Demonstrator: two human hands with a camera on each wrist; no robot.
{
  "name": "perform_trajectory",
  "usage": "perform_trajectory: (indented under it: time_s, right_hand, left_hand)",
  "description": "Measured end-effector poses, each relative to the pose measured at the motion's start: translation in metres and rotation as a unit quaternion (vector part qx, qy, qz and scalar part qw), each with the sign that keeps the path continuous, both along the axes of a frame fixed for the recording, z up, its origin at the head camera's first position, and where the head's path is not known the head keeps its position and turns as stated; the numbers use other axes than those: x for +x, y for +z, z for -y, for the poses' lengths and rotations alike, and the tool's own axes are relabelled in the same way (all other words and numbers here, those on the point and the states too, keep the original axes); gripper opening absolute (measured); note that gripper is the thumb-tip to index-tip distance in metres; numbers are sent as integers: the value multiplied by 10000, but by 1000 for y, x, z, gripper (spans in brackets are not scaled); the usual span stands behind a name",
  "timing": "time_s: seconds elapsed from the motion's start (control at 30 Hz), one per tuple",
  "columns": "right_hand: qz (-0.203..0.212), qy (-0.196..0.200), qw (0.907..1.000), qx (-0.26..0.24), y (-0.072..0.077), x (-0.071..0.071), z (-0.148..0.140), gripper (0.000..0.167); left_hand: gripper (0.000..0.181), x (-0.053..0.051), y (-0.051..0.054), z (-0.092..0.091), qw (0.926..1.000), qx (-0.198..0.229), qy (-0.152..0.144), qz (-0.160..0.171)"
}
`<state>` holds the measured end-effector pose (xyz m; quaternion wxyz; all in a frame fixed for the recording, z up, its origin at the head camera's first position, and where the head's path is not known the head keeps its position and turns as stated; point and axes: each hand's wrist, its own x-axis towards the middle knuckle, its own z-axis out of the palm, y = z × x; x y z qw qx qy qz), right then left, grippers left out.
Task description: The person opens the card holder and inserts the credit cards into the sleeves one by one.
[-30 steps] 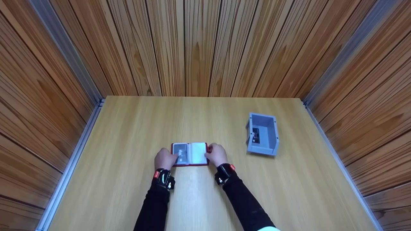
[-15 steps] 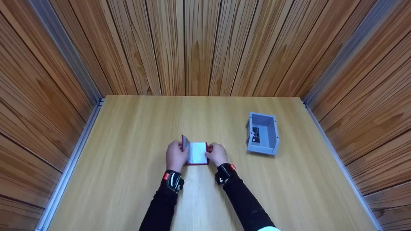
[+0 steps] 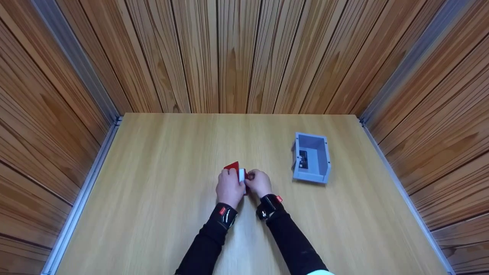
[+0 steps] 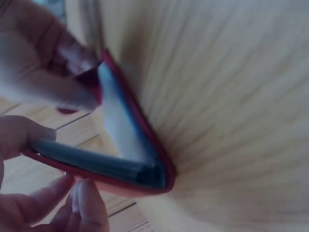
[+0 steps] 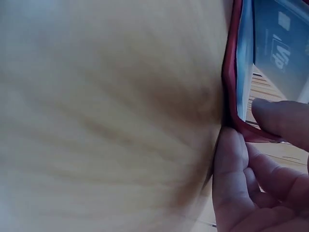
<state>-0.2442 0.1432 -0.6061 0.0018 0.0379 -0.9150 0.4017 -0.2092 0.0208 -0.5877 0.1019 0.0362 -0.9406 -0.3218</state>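
Observation:
A red card holder (image 3: 232, 165) with clear sleeves stands part-folded on the table, its left cover raised into a V with the right half. My left hand (image 3: 229, 188) pinches that raised cover, thumb on the sleeves (image 4: 87, 157) inside and fingers behind the red outside. At the other edge, my right hand (image 3: 259, 183) holds the short red flap (image 5: 256, 134) between thumb and fingers. In the right wrist view a dark card (image 5: 280, 50) with pale lettering shows through a sleeve on the raised side. Much of the holder is hidden by my hands in the head view.
A grey open-front bin (image 3: 311, 178) stands on the wooden table (image 3: 160, 160) to the right, a small dark card-like item (image 3: 303, 159) inside it. Wood-plank walls (image 3: 233, 57) enclose the back and sides.
My left hand has lifted the left cover from lying flat and swung it over to the right, so the holder is now partly folded. My right hand has stayed at the right edge.

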Motion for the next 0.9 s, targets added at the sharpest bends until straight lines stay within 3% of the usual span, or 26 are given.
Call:
perform_trajectory:
  time_s: [0.27, 0.6, 0.73, 0.9]
  right_hand:
    - [16, 80, 10000, -53, 0, -1, -2, 24]
    - [186, 16, 9998, -42, 0, -1, -2, 25]
    - [200, 36, 9998, -6, 1, -1, -2, 26]
    - [278, 114, 9992, -270, 1, -1, -5, 27]
  left_hand:
    - [29, 0, -14, -12, 9969, -586, -65, -518]
    - [27, 2, -24, -14, 9943, -746, -261, -709]
    - [31, 2, -21, -12, 9960, -646, -347, -501]
    - [33, 2, -10, -3, 9981, -212, -564, 156]
